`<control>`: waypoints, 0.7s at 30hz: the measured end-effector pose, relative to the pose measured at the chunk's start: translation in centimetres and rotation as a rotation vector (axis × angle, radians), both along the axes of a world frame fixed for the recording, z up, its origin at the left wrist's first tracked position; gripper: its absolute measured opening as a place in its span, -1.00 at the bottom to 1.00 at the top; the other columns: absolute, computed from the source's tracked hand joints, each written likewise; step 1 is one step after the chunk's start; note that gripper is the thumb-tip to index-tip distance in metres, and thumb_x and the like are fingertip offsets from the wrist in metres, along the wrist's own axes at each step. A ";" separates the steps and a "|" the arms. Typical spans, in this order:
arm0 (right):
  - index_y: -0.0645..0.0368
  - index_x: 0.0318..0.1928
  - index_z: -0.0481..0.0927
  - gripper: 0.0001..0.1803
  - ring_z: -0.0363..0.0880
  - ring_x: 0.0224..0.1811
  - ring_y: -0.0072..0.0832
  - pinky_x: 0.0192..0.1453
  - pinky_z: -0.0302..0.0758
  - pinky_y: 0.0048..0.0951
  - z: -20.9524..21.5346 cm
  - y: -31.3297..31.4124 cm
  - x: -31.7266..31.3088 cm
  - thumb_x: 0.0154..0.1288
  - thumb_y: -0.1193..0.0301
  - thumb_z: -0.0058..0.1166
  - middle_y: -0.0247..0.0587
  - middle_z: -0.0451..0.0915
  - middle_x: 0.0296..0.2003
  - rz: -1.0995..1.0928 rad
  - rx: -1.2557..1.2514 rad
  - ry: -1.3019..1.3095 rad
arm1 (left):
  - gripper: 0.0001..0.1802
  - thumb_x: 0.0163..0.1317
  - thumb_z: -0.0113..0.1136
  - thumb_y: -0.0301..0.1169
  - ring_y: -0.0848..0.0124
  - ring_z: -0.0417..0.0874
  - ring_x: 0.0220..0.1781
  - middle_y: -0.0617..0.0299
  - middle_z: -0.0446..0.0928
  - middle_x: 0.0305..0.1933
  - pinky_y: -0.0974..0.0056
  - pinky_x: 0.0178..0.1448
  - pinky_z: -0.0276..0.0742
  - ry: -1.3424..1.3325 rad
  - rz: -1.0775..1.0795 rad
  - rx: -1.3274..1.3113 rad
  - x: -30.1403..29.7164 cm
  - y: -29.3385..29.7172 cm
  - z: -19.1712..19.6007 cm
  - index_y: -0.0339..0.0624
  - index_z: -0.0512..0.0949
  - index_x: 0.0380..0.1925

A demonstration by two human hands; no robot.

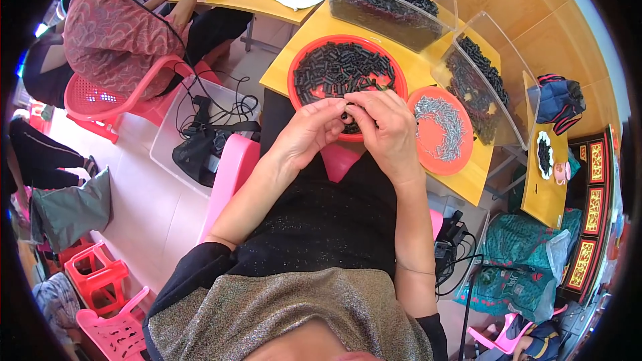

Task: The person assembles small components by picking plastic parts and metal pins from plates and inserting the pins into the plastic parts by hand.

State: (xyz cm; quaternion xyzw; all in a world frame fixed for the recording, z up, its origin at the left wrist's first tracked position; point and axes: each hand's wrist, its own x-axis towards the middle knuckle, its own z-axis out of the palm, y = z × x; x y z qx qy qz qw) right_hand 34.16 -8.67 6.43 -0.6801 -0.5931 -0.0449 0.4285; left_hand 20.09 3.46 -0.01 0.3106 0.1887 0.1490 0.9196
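Observation:
My left hand (306, 132) and my right hand (389, 128) meet over the near edge of a red basin (291, 80), fingertips almost touching. Between them is a small black cylindrical piece (346, 116), pinched by the fingers of both hands; its finer detail is too small to make out. Many short black tubular pieces (341, 67) fill the basin. Close to the right hand, an orange-red plate (428, 150) carries a heap of thin silvery metal pins (445, 127).
Two clear plastic bins (401, 27) (491, 87) of black pieces stand on the yellow table (468, 184). At upper left a person (120, 47) sits by another table (267, 10) with black pieces on white cloth. A tub of cables (180, 117) lies on the left floor, teal bags (521, 261) at right.

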 end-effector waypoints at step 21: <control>0.33 -0.10 0.82 -0.82 0.74 -0.16 -0.59 -0.10 0.68 -0.56 -4.3 -0.9 -3.5 0.29 0.68 0.43 -0.18 0.79 -0.15 -0.071 0.256 0.659 | -0.78 0.56 0.30 -0.32 0.67 0.60 -0.27 0.26 0.77 0.00 0.52 -0.13 0.55 -0.071 0.121 -0.034 0.7 -0.6 0.2 -0.11 0.70 0.10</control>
